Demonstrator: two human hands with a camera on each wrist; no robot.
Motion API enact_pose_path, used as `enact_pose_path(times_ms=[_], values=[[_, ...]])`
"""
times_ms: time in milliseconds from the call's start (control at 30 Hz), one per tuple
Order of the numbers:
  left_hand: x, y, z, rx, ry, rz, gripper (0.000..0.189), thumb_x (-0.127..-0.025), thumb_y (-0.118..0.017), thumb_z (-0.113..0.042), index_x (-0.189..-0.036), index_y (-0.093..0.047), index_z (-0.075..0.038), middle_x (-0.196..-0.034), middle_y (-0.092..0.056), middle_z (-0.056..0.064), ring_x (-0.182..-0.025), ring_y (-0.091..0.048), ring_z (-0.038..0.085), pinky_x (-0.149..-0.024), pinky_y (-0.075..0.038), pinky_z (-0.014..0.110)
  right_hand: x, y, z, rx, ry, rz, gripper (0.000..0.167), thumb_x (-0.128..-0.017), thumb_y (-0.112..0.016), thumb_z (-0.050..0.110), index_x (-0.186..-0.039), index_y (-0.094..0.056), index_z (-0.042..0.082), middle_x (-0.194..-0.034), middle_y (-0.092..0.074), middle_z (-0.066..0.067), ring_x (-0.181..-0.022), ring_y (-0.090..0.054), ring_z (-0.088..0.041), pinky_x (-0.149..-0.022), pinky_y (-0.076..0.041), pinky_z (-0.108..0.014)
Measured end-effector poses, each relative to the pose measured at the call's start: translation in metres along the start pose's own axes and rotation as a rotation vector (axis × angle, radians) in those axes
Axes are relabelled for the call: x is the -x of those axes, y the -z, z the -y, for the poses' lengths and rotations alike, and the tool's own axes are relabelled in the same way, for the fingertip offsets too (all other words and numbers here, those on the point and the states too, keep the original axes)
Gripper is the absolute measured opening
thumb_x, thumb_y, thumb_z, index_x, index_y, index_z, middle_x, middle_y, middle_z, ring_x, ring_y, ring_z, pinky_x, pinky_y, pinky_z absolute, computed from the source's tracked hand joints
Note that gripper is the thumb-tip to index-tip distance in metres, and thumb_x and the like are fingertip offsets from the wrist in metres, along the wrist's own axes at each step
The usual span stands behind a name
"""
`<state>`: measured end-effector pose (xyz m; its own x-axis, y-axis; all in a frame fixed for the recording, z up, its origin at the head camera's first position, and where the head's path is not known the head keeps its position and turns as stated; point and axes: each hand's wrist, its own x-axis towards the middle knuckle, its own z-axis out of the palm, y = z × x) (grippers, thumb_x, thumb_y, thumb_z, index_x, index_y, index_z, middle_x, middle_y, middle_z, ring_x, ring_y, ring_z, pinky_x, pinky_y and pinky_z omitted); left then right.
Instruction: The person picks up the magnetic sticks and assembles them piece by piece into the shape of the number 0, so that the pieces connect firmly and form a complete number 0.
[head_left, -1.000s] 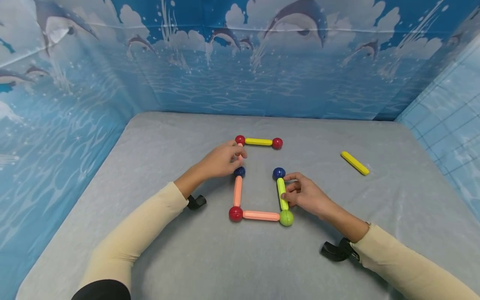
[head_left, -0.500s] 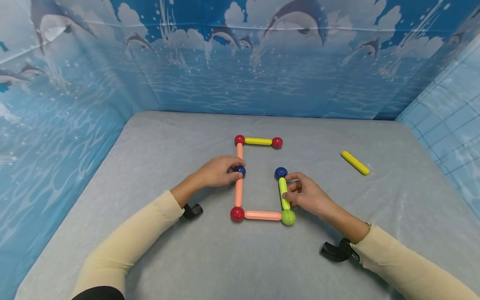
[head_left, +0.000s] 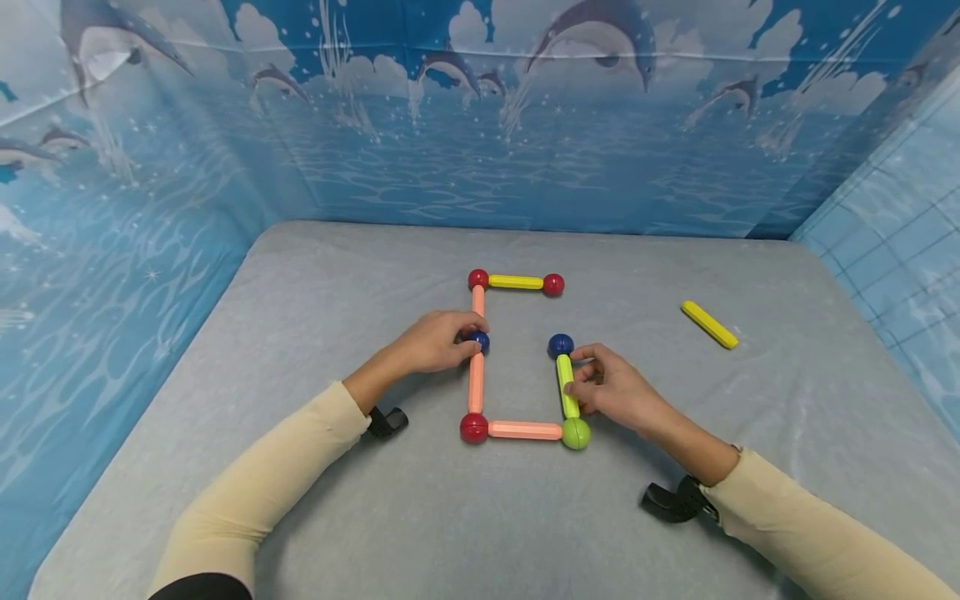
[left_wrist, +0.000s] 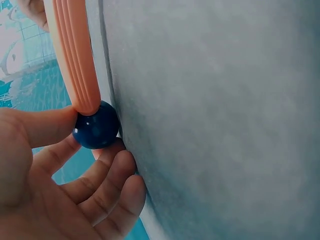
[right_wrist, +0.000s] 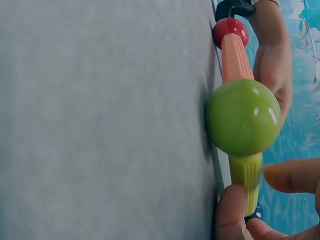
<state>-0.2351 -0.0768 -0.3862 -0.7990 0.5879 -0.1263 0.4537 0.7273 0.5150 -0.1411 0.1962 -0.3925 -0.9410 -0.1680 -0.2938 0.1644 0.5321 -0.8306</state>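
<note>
My left hand (head_left: 444, 342) pinches a blue ball (left_wrist: 96, 125) between thumb and fingers. That ball joins two pink magnetic rods: an upper one (head_left: 478, 298) and a lower one (head_left: 476, 383). The lower rod ends at a red ball (head_left: 474, 427), where another pink rod (head_left: 525, 430) runs right to a green ball (head_left: 576, 434). From there a yellow-green rod (head_left: 566, 383) rises to a second blue ball (head_left: 561, 346). My right hand (head_left: 617, 390) holds this rod with curled fingers, its index fingertip close beside the ball.
At the top, a red ball (head_left: 478, 279), a yellow rod (head_left: 516, 282) and another red ball (head_left: 553, 285) form a row. A loose yellow rod (head_left: 709, 325) lies to the right on the grey-covered table (head_left: 420, 517). A dolphin-print curtain (head_left: 480, 175) stands behind.
My left hand has come down from the upper pink rod onto the blue ball. The lower rods and balls have shifted slightly right, my right hand staying at the yellow-green rod.
</note>
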Motion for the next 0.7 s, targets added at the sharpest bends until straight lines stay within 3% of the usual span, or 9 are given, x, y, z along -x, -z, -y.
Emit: enact_pose_path(times_ms=[200, 367, 467, 600, 700], values=[[0.0, 0.0, 0.0, 0.004, 0.006, 0.011, 0.035, -0.098, -0.06, -0.025, -0.133, -0.06, -0.017, -0.121, -0.066, 0.006, -0.104, -0.057, 0.021, -0.096, -0.05, 0.04, -0.001, 0.02, -0.002, 0.031, 0.011, -0.032, 0.054, -0.099, -0.055, 0.017, -0.145, -0.035, -0.001, -0.117, -0.059, -0.02, -0.087, -0.064, -0.019, -0.075, -0.056, -0.03], [-0.001, 0.002, -0.002, 0.003, 0.015, 0.019, 0.036, -0.099, -0.06, -0.025, -0.134, -0.06, -0.017, -0.124, -0.066, 0.007, -0.107, -0.058, 0.022, -0.098, -0.05, 0.041, -0.005, 0.059, -0.005, 0.139, 0.052, -0.147, 0.048, -0.104, -0.049, 0.023, -0.144, -0.04, -0.002, -0.123, -0.059, -0.025, -0.086, -0.064, -0.015, -0.072, -0.056, -0.028], [-0.002, 0.002, -0.001, 0.0, 0.015, 0.019, 0.036, -0.099, -0.06, -0.024, -0.134, -0.06, -0.018, -0.125, -0.065, 0.006, -0.108, -0.058, 0.022, -0.099, -0.05, 0.041, -0.008, 0.092, -0.01, 0.261, 0.086, -0.227, 0.044, -0.105, -0.046, 0.025, -0.141, -0.045, -0.002, -0.124, -0.059, -0.026, -0.093, -0.065, -0.021, -0.072, -0.056, -0.029], [-0.003, 0.001, 0.0, 0.007, 0.02, 0.02, 0.035, -0.099, -0.059, -0.024, -0.134, -0.06, -0.017, -0.126, -0.065, 0.007, -0.109, -0.057, 0.022, -0.099, -0.049, 0.041, -0.013, 0.133, -0.022, 0.502, 0.093, -0.302, 0.037, -0.104, -0.046, 0.019, -0.134, -0.053, -0.002, -0.123, -0.059, -0.03, -0.104, -0.061, -0.043, -0.077, -0.054, -0.045], [-0.002, 0.001, 0.001, 0.021, 0.024, 0.024, 0.035, -0.099, -0.06, -0.023, -0.133, -0.06, -0.017, -0.125, -0.065, 0.007, -0.108, -0.057, 0.022, -0.099, -0.049, 0.042, -0.017, 0.155, -0.034, 0.636, 0.053, -0.324, 0.035, -0.1, -0.047, 0.012, -0.13, -0.055, -0.005, -0.122, -0.058, -0.035, -0.107, -0.057, -0.051, -0.079, -0.05, -0.057]])
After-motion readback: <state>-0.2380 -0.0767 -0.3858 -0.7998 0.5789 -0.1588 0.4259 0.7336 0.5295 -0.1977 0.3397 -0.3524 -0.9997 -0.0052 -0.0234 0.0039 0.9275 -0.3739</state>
